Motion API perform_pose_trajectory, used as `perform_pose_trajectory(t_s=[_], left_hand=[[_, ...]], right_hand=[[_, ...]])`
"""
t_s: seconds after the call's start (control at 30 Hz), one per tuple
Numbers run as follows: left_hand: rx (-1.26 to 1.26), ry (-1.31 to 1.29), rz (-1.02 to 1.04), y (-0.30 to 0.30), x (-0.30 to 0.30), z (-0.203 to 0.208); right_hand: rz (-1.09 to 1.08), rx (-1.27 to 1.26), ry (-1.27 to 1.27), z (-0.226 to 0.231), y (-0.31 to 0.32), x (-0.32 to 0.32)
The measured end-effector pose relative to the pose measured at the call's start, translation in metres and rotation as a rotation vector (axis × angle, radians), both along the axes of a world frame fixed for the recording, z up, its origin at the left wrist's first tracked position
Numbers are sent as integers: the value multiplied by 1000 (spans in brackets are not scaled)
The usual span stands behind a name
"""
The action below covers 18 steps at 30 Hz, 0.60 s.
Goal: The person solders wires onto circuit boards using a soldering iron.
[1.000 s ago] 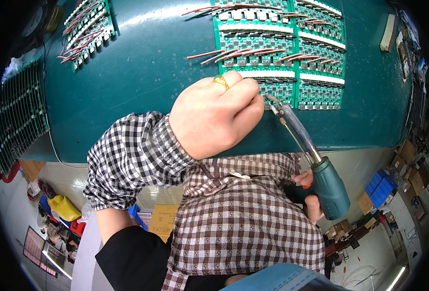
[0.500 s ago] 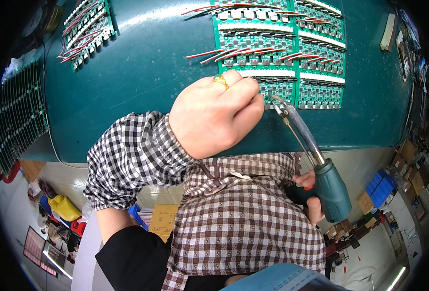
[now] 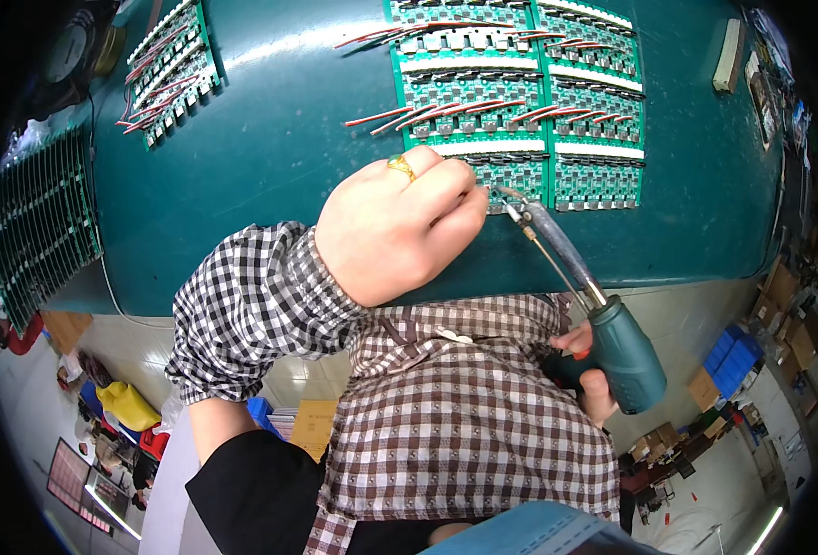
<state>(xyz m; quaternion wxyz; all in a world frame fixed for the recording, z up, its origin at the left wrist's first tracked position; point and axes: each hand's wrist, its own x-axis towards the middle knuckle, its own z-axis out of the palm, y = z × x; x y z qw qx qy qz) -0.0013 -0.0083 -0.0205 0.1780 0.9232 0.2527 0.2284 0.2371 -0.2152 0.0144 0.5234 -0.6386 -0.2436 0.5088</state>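
Your left hand (image 3: 398,227) is curled into a loose fist, knuckles up, with a gold ring (image 3: 401,167) on one finger; its fingertips press down at the near edge of the green circuit board panel (image 3: 520,102) — whether they pinch anything there cannot be told. Your right hand (image 3: 587,370) is wrapped tight around the dark green handle of the soldering iron (image 3: 603,319), low by your checked shirt, and the iron's metal shaft slants up and left so that its tip sits at the panel's near edge, just beside your left fingertips. The panel lies on the teal table (image 3: 270,157), red and white wires (image 3: 400,116) sticking out to its left. Farther left sits another small board panel (image 3: 170,69), and a rack of boards (image 3: 39,227) stands at the table's left edge.
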Motion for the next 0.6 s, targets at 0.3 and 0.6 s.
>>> perform_pose_trajectory(t_s=[0.3,0.6], left_hand=[[45,18,-9,0,-1,1],[52,26,-15,-1,-1,2]], right_hand=[[48,-17,-51,-3,3,0],[92,25,-115,-4,3,1]])
